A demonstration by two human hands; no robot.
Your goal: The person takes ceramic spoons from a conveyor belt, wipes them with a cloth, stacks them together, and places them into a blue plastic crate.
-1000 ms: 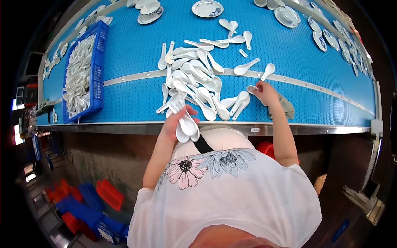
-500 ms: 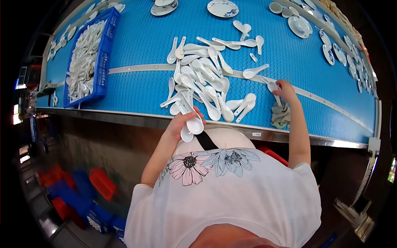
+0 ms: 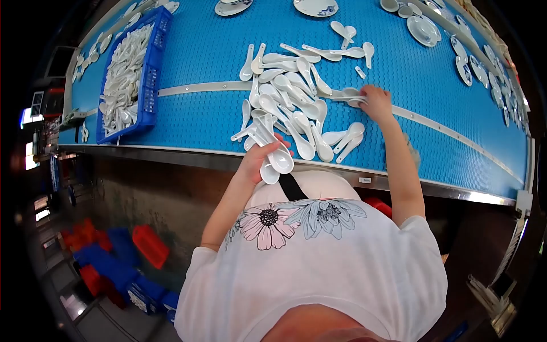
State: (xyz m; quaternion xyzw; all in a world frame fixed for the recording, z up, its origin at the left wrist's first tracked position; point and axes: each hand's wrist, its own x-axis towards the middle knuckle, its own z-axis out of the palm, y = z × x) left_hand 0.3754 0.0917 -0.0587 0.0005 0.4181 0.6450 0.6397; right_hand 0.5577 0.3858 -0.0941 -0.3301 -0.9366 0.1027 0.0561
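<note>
My left hand (image 3: 263,158) is closed around several white ceramic soup spoons (image 3: 281,159), bowls toward me and handles pointing away over the belt edge. My right hand (image 3: 376,104) is closed, fingers bent down, on a white spoon (image 3: 356,102) above the metal strip. Its bowl lies against another spoon (image 3: 337,96), slightly blurred; the fingertips are partly hidden. Between and beyond my hands spreads a loose pile of white spoons (image 3: 288,94) on the blue belt (image 3: 199,119).
A blue crate (image 3: 149,94) full of spoons stands at the left. Plates (image 3: 423,29) and cups line the right side, with more plates (image 3: 316,5) at the far edge. A short broken white piece (image 3: 360,72) lies beyond my right hand. A cloth (image 3: 413,151) shows behind my right forearm.
My right hand has moved left and away from me with the spoon, from above the cloth to the spoon lying by the strip. My left hand keeps its spoons. The view has shifted slightly.
</note>
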